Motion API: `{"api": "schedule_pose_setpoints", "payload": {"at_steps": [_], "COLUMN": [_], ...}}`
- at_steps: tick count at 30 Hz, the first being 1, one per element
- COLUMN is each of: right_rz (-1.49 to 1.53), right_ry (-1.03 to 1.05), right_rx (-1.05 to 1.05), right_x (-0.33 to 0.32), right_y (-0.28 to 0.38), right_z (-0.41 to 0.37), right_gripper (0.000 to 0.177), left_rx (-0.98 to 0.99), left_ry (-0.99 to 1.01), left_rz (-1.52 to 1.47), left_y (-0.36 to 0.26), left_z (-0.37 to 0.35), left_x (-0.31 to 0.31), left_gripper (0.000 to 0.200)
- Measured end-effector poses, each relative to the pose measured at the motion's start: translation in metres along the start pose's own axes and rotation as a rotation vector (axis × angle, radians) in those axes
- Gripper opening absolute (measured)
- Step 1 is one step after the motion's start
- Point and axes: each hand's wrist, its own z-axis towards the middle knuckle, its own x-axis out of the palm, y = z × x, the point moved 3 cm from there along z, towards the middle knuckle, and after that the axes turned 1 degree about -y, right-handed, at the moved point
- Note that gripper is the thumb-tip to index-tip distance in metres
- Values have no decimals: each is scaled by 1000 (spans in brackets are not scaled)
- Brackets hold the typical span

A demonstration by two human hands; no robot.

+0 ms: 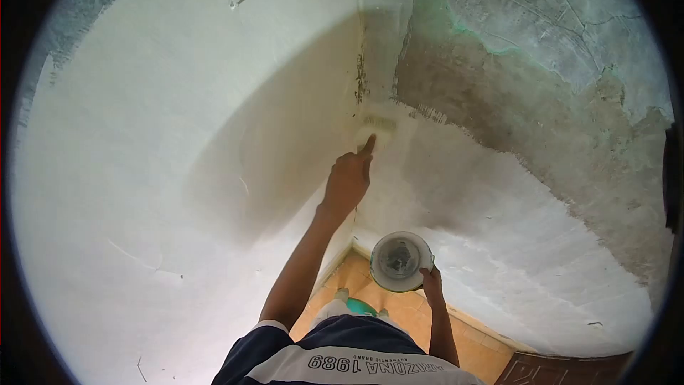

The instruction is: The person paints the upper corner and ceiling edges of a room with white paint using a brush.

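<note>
My left hand [348, 177] is raised to the wall near the inside corner, closed round a paintbrush [379, 125]. Its index finger stretches along the brush, whose pale bristles press on the white-coated wall and nearly blend with it; the handle is mostly hidden in the hand. Lower down, my right hand [432, 284] grips the rim of a round, pale paint bucket [401, 262] from its right side. Greyish-white residue shows inside the bucket, but how full it is I cannot make out.
White paint covers the left wall [142, 135]. On the right wall, bare grey-green plaster [499, 93] with cracks lies above a ragged paint edge. Below are orange floor tiles [470, 342], a green round object [361, 306] by my feet and a dark brown patterned item [556, 371].
</note>
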Motion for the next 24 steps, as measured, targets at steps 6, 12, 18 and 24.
{"api": "schedule_pose_setpoints", "payload": {"at_steps": [6,12,18,24], "right_rz": [37,-143,-151,-187], "right_ry": [77,56,67,86], "right_rx": [-32,-132,-119,-178], "right_x": [2,-6,-5,-3], "right_y": [-5,-24,-16,0], "right_z": [2,8,10,6], "right_gripper": [41,40,37,38], "left_rx": [74,43,158,191], "left_ry": [85,59,-244,-432], "left_rz": [59,-22,-145,-326], "left_y": [-25,-45,-68,-67], "left_z": [28,49,66,81], "left_x": [-49,-71,-108,-88], "left_gripper": [37,34,37,45]}}
